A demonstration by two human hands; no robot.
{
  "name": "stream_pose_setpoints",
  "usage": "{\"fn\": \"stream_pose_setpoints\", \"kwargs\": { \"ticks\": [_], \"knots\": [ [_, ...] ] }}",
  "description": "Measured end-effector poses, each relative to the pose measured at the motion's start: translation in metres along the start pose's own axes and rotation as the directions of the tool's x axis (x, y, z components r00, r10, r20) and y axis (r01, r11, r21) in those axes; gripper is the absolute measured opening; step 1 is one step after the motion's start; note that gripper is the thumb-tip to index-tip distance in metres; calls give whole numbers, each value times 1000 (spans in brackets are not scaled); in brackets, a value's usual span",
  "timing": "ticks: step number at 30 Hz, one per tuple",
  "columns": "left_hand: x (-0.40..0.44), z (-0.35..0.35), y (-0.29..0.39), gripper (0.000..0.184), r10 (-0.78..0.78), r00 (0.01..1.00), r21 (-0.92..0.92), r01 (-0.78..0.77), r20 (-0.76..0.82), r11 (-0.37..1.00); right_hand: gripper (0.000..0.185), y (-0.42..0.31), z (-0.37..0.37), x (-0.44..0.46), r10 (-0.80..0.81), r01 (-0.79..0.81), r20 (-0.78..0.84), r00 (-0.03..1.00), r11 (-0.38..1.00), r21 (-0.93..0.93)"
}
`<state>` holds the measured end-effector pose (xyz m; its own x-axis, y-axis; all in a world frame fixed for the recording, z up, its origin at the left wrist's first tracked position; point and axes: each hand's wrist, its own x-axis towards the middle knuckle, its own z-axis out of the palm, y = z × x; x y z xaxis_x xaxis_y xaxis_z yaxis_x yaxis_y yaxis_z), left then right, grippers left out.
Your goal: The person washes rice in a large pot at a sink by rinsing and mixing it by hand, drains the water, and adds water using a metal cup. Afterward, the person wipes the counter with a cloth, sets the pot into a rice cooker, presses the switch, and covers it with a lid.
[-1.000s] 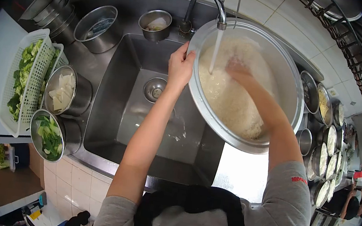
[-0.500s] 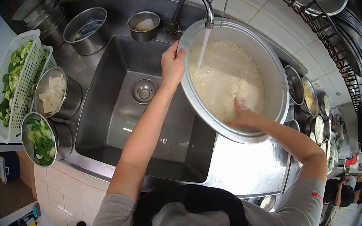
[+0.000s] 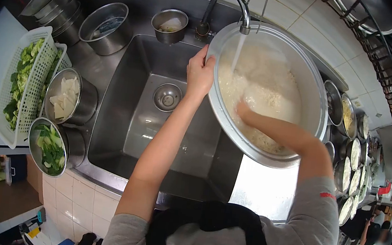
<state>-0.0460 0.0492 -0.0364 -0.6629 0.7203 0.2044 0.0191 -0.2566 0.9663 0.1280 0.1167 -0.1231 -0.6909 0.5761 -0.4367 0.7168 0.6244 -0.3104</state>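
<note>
Plainly, I see the left hand (image 3: 200, 74) clasping the round metal pot (image 3: 314, 102) at 9 o'clock; the right hand (image 3: 245, 112) dips in rice (image 3: 274, 100), grip unclear.

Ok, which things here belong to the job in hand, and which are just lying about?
In the job, it seems:
large metal pot
cloudy water and grains
running faucet
left hand, its grip on the rim
right hand, in the water

Apparently standing by:
white basket with green florets
leafy greens
pale slices
small metal bowl
</note>
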Motion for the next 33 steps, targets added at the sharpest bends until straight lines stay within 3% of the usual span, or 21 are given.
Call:
{"fn": "stream_pose_setpoints", "kwargs": {
  "ticks": [3, 6, 15, 16, 20, 22, 27, 30, 33],
  "knots": [
    [-1, -2, 1, 35, 20, 1000, 24, -20, 4, 1000, 93, 21, -25, -29, -43, 20, 225, 973, 995, 101],
    [0, -2, 0, 36, 8, 1000, 40, -9, 9, 999, 91, 50, -57, -39, 1, -52, 331, 944, 988, 146],
    [0, -3, 4, 36, 9, 1000, 43, -9, 12, 999, 89, 88, -83, -39, 266, -245, 161, 950, 960, -138],
    [1, -2, 3, 36, 15, 1000, 40, -15, 0, 999, 94, 81, -88, -47, 363, -353, 64, 930, 927, -129],
    [-2, 1, 6, 34, 24, 999, -5, -24, -21, 1000, 92, 134, -69, -66, 294, -300, 136, 946, 954, 22],
    [-3, 2, 6, 34, 7, 999, -19, -8, -33, 1000, 115, 74, -74, -110, 381, -410, 180, 907, 896, 172],
    [-4, 4, 6, 35, 54, 996, -13, -55, -64, 998, 116, -40, -60, -121, 418, -411, 263, 869, 908, -84],
    [-3, 3, 2, 36, 19, 998, 55, -16, -66, 998, 94, -44, -14, -79, 301, -303, -80, 950, 838, -454],
    [-5, 1, 7, 36, 41, 997, 101, -33, -70, 994, 80, -44, 6, -40, 155, -216, -167, 974, 864, -456]
  ]
}}
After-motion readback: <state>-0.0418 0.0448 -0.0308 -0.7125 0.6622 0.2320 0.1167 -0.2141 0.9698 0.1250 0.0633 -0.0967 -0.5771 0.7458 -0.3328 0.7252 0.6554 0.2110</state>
